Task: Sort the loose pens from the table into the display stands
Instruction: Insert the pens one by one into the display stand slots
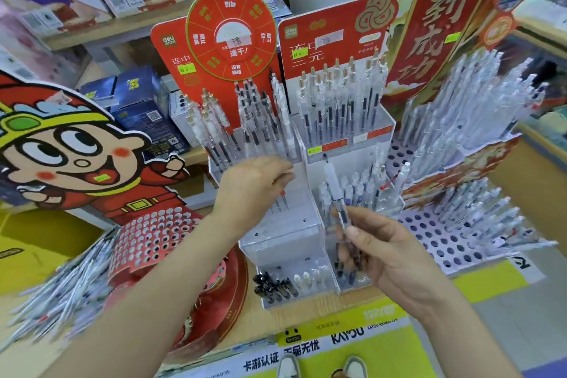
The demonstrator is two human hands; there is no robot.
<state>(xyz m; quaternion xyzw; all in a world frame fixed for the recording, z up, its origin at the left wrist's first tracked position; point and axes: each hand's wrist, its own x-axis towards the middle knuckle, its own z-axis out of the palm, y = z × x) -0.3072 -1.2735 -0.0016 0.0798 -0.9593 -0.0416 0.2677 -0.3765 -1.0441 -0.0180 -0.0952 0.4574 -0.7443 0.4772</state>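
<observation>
My right hand (pixel 395 258) pinches a clear pen with a white grip (pixel 336 193) and holds it upright in front of the clear tiered display stand (pixel 282 233). More pens seem bunched in the same palm. My left hand (pixel 254 190) reaches over the stand's middle tier, fingers curled down at several thin pens (pixel 283 199) standing there; its grip is hidden by the back of the hand. The upper tiers hold rows of clear pens (pixel 334 107) under red header cards.
A pile of loose pens (pixel 61 282) lies at the left beside a red perforated stand (pixel 153 239). White perforated racks (pixel 454 224) full of pens rise on the right. A cartoon cardboard figure (pixel 61 144) stands left; boxed goods fill the shelves behind.
</observation>
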